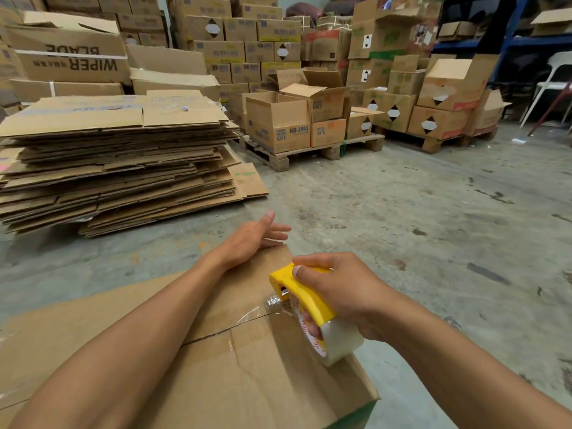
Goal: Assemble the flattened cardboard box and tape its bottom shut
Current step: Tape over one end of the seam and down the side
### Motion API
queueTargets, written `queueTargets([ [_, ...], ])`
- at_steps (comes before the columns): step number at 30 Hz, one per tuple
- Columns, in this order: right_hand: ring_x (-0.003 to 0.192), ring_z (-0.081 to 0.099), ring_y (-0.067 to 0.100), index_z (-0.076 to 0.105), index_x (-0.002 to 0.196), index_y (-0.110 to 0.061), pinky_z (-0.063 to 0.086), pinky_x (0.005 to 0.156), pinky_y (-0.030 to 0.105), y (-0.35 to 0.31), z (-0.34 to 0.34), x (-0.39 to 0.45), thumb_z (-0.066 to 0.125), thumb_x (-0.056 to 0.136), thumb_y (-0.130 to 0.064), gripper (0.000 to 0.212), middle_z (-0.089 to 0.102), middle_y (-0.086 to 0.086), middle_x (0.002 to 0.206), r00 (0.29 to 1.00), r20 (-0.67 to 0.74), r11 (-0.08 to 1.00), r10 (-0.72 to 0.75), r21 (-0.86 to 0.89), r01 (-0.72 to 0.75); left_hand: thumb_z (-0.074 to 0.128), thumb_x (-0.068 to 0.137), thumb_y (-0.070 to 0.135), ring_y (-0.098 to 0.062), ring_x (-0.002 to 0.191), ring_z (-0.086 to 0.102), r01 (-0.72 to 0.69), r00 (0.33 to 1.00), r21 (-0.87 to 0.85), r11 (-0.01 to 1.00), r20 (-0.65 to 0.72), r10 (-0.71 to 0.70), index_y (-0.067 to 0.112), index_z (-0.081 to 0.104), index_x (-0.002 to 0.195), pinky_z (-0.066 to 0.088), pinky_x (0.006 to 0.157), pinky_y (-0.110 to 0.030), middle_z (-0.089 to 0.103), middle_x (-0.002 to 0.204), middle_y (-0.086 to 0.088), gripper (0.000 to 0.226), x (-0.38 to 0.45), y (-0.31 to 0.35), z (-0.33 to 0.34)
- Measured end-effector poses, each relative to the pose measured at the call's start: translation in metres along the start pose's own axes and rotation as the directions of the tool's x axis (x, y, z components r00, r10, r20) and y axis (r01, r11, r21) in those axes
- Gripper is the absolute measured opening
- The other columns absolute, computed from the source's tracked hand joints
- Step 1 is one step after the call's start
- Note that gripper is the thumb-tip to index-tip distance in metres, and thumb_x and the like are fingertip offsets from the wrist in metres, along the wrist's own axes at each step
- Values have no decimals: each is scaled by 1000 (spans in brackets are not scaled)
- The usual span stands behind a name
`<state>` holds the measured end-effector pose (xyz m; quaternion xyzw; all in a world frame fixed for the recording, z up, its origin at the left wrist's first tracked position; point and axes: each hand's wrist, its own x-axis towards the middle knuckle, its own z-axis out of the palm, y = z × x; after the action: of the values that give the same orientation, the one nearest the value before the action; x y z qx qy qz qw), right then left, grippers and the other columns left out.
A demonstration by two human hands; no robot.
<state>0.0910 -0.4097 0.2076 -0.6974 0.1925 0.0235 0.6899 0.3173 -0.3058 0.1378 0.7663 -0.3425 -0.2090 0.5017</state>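
Observation:
A brown cardboard box (235,373) stands in front of me with its flaps folded shut on the upper face and a seam running across it. My left hand (253,239) lies flat near the box's far corner, fingers spread past the edge. My right hand (343,292) grips a yellow tape dispenser (301,292) carrying a roll of clear tape (337,342), held at the right end of the seam. A crumpled end of clear tape sticks to the flaps just under the dispenser's blade.
A tall stack of flattened cardboard boxes (117,156) lies on the floor at the left. Wooden pallets (309,150) with open and closed cartons stand behind. Bare concrete floor (433,227) spreads to the right. A white chair (554,85) stands at the far right.

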Motion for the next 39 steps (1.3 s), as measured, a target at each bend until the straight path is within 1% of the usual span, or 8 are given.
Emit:
queueTargets([
  [5,36,57,27,60,129,-20,49,42,28,0,-1,-2,62,95,-21,34,61,20,78,1000,-3,999,-29,-30,29,17,93,68,-11,129,52,-60,997,216,975,53,50,39,57,131,30,116,-37,54,142,-1,62,-14,3,8],
  [8,36,56,27,60,127,-18,48,41,27,-1,-2,-5,59,96,-19,31,61,18,62,999,-9,998,-46,-33,45,10,101,47,-7,140,34,-169,985,489,856,104,135,37,37,146,21,118,-30,40,152,7,54,-29,4,20],
  [11,34,54,25,67,117,-17,47,38,24,-5,-1,-9,57,98,-15,21,60,14,52,999,-1,999,-48,-7,48,1,94,49,1,145,17,-237,962,626,743,256,91,35,25,151,11,121,-30,24,156,18,63,-34,-5,24],
  [15,31,53,23,63,97,-21,48,36,24,-9,-2,-26,53,100,-14,13,58,12,43,1000,9,1000,-21,1,21,2,96,47,1,147,11,-248,958,679,691,280,69,32,20,153,7,122,-28,17,161,14,62,-28,-8,21],
  [20,32,51,22,55,131,-13,46,38,24,4,-17,-81,54,99,-14,31,54,20,53,1000,13,998,12,-64,-11,6,99,39,-1,147,10,-249,960,711,658,270,73,26,20,154,5,121,-25,17,162,10,58,-26,-4,19],
  [26,37,50,26,58,130,-25,45,44,33,43,-28,-141,55,99,-19,32,56,23,54,1000,-20,1000,21,-16,-21,11,106,33,-1,147,8,-234,965,743,627,257,55,26,15,155,-1,110,-13,12,161,12,50,-32,4,25],
  [35,39,53,27,63,127,-29,51,43,30,71,-14,-155,59,97,-21,31,58,20,56,995,-101,999,-17,44,21,22,105,36,-8,149,6,-258,960,800,541,274,54,23,14,155,1,113,-19,12,163,7,52,-41,8,34],
  [39,38,52,27,64,126,-26,50,42,31,71,-16,-149,59,97,-21,30,58,17,54,994,-108,999,-27,28,30,21,104,39,-12,150,5,-303,951,808,505,289,108,21,15,155,6,122,-37,11,163,2,54,-48,18,39],
])
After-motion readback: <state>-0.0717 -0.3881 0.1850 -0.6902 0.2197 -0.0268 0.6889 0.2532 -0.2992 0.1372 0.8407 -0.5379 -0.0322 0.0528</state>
